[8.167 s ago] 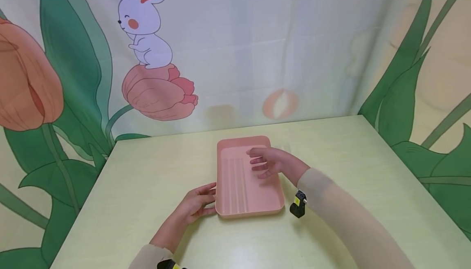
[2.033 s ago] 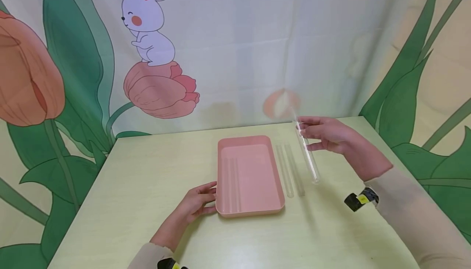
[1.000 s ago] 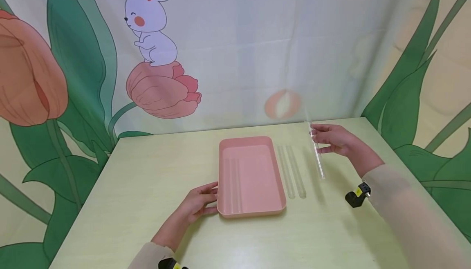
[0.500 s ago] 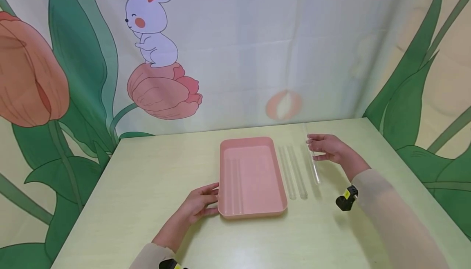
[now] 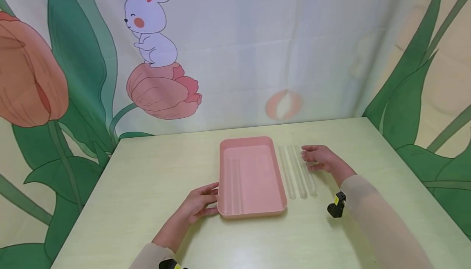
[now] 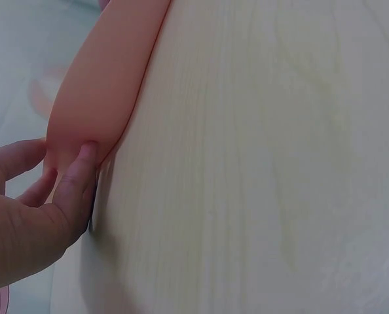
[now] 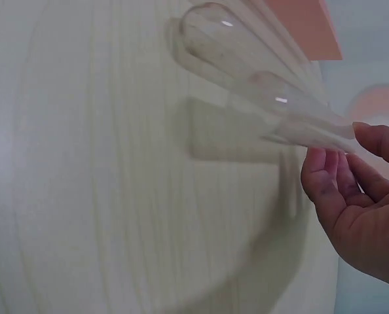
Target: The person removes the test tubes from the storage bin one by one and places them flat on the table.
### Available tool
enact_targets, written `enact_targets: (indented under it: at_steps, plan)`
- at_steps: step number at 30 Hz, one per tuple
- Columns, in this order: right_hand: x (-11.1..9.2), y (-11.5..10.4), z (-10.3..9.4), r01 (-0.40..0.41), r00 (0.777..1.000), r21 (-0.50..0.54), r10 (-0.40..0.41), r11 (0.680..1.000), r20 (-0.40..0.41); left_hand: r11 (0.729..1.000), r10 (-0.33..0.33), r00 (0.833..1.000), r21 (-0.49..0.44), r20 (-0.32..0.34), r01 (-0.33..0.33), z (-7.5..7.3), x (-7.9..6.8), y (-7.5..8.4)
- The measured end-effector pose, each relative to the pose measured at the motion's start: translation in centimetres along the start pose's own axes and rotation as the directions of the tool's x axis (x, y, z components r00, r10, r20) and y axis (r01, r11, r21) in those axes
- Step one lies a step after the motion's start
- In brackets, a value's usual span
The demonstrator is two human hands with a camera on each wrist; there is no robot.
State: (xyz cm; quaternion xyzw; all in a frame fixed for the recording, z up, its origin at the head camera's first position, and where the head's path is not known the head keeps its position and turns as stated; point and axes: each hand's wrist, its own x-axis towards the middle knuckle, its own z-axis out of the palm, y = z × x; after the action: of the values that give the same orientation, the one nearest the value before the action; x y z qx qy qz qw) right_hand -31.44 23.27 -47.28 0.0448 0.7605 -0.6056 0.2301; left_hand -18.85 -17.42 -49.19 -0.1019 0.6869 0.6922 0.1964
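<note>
Clear glass test tubes lie side by side to the right of a pink tray [image 5: 254,139]. My right hand [image 5: 319,158] pinches the outermost test tube [image 5: 311,181] between thumb and fingertips, low at the table. In the right wrist view, that test tube [image 7: 306,121] runs between the thumb and fingers. Two other test tubes [image 5: 287,175] are nearer the tray. My left hand [image 5: 198,203] touches the tray's left wall with fairly straight fingers and thumb. The left wrist view shows the thumb [image 6: 83,163] pressed on the outer wall. Faint clear tubes [image 5: 235,187] lie inside the tray at left.
The pale wooden table [image 5: 154,187] carries the tray and tubes. A curtain [image 5: 228,48] printed with a rabbit and tulips hangs behind its back edge. More printed flowers are at both sides.
My right hand has lowered the tilted test tube and moved it left, alongside the other two. Earliest, that hand was over the tray. The left hand stays at the tray.
</note>
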Motion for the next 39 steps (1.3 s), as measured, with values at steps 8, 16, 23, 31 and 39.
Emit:
enact_targets:
  at_steps: [8, 16, 23, 31, 39]
  plan:
    - [0.1, -0.3, 1.6, -0.062, 0.995, -0.05, 0.057, 0.997, -0.083, 1.0, 0.005, 1.0, 0.0, 0.0, -0.005, 0.0, -0.1, 0.0]
    - [0.6, 0.1, 1.9, -0.067, 0.993, -0.043, 0.063, 0.997, -0.105, 1.0, 0.002, 1.0, -0.009, 0.002, -0.002, -0.2, 0.0, -0.2]
    - [0.5, 0.2, 2.4, -0.06, 0.992, -0.051, 0.054, 0.997, -0.114, 1.0, -0.006, 1.0, -0.005, -0.012, 0.005, -0.3, 0.1, -0.2]
    - [0.9, 0.4, 2.9, -0.049, 0.991, -0.102, 0.036, 0.994, -0.126, 1.0, 0.001, 1.0, -0.012, -0.012, -0.002, -0.2, 0.1, -0.3]
    - [0.8, -0.1, 3.8, -0.066, 0.988, -0.145, 0.045, 0.987, -0.148, 1.0, 0.007, 1.0, -0.015, -0.011, -0.007, -0.2, 0.1, -0.3]
